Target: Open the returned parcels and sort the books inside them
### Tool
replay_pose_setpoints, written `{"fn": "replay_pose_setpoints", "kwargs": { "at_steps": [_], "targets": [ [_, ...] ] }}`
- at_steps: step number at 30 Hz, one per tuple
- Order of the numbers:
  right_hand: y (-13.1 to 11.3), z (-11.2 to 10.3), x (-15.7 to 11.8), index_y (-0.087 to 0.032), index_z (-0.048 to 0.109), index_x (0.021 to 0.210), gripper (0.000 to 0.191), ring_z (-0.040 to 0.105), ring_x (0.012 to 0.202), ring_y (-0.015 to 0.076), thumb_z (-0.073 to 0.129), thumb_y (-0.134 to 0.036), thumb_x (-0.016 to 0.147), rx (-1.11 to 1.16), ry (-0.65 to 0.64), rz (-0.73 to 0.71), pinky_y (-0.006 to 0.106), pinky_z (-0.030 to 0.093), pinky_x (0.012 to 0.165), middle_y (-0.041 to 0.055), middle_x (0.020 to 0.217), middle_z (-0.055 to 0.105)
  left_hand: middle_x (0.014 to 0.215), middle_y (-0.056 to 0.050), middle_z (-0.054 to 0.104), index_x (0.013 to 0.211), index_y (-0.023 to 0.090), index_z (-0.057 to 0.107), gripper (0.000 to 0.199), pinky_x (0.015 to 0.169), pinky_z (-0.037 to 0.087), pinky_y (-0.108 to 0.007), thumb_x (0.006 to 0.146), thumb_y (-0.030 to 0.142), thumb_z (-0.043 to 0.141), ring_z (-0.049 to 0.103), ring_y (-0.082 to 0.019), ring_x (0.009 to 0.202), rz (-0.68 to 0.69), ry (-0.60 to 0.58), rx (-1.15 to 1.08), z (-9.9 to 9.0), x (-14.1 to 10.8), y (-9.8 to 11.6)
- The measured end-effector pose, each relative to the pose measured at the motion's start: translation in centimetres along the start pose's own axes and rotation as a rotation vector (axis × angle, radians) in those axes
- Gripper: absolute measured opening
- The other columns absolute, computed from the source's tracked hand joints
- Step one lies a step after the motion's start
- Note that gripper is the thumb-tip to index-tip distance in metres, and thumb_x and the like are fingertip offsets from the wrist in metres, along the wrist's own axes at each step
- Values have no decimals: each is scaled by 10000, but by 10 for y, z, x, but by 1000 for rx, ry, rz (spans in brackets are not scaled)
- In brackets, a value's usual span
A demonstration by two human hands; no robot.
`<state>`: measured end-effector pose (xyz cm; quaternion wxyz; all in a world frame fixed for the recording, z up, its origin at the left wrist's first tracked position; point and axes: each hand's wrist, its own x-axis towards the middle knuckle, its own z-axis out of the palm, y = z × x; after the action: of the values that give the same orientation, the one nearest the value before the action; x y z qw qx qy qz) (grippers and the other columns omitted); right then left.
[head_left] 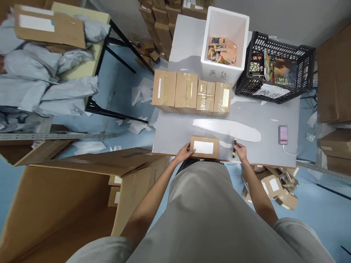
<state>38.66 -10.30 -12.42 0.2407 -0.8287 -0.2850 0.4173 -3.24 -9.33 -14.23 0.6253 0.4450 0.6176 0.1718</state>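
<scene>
A small cardboard box point(215, 147) with a white label lies at the table's front edge. My left hand point(185, 152) grips its left end, the thumb on top near the label. To the right of the box, my right hand point(241, 152) is closed on a slim black-and-yellow tool that looks like a utility knife point(234, 149), held upright in view just above the tabletop. Whether its blade is out is too small to tell. Behind the small box, several taped cardboard boxes point(186, 91) stand in a row.
A white foam bin point(223, 73) and a black crate point(276, 91), both holding books, stand at the table's back. A phone point(283, 134) on a cable lies right. A large open carton point(68, 197) sits at my left; loose boxes point(274, 184) lie on the floor at right.
</scene>
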Motion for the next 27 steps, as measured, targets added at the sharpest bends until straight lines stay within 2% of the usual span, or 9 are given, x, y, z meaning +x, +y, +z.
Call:
{"fn": "replay_pose_setpoints", "kwargs": {
  "at_steps": [4, 7, 11, 14, 17, 21, 24, 27],
  "targets": [
    [-12, 56, -27, -200, 822, 891, 469, 792, 865, 256, 857, -630, 706, 163, -188, 4, 384, 666, 823, 62, 870, 845, 1634, -219, 703, 1510, 155, 692, 925, 1314, 545, -570, 753, 646, 894, 712, -415, 1486, 13, -5, -63, 6, 2, -4],
    [-18, 74, -39, -200, 812, 883, 484, 758, 828, 215, 851, -647, 702, 244, -245, 16, 342, 650, 795, 52, 871, 828, 1637, -218, 701, 1525, 142, 688, 915, 1312, 547, -571, 759, 604, 881, 716, -417, 1480, 17, -15, -73, 7, 1, -4],
    [-31, 67, -41, -203, 779, 895, 475, 717, 816, 190, 839, -639, 714, 301, -247, 9, 305, 618, 766, 27, 841, 788, 1631, -192, 711, 1548, 156, 684, 880, 1302, 559, -568, 787, 558, 870, 735, -413, 1445, 81, -14, -75, 8, 3, 2],
    [-44, 55, -36, -211, 768, 938, 452, 682, 797, 176, 811, -605, 720, 339, -221, -26, 284, 581, 727, 7, 841, 764, 1659, -187, 685, 1539, 179, 672, 824, 1279, 576, -571, 828, 549, 862, 694, -406, 1498, 161, 8, -125, 13, 10, 12],
    [-55, 46, -32, -221, 757, 953, 395, 663, 776, 167, 772, -535, 714, 410, -200, -80, 286, 582, 743, -1, 851, 749, 1636, -195, 690, 1439, 192, 668, 702, 1268, 581, -546, 873, 561, 862, 644, -376, 1559, 197, 81, -208, 21, 20, 22],
    [-62, 42, -34, -230, 778, 991, 374, 706, 842, 190, 756, -482, 716, 449, -180, -115, 322, 624, 854, 12, 888, 771, 1474, -202, 772, 1273, 201, 668, 569, 1257, 574, -521, 980, 675, 781, 724, -345, 1449, 148, 148, -262, 28, 33, 29],
    [-63, 43, -39, -230, 797, 991, 352, 739, 891, 207, 765, -442, 712, 432, -181, -116, 348, 642, 906, 23, 918, 801, 1510, -209, 755, 1424, 199, 669, 695, 1255, 561, -510, 1026, 767, 709, 723, -356, 1447, 88, 178, -254, 28, 40, 32],
    [-62, 43, -42, -235, 772, 872, 235, 784, 967, 229, 720, -418, 734, 406, -185, -124, 380, 658, 934, 72, 1076, 849, 1588, -206, 716, 1602, 209, 629, 818, 1295, 516, -523, 1053, 816, 639, 658, -375, 1534, 77, 219, -244, 27, 45, 36]
  ]
}}
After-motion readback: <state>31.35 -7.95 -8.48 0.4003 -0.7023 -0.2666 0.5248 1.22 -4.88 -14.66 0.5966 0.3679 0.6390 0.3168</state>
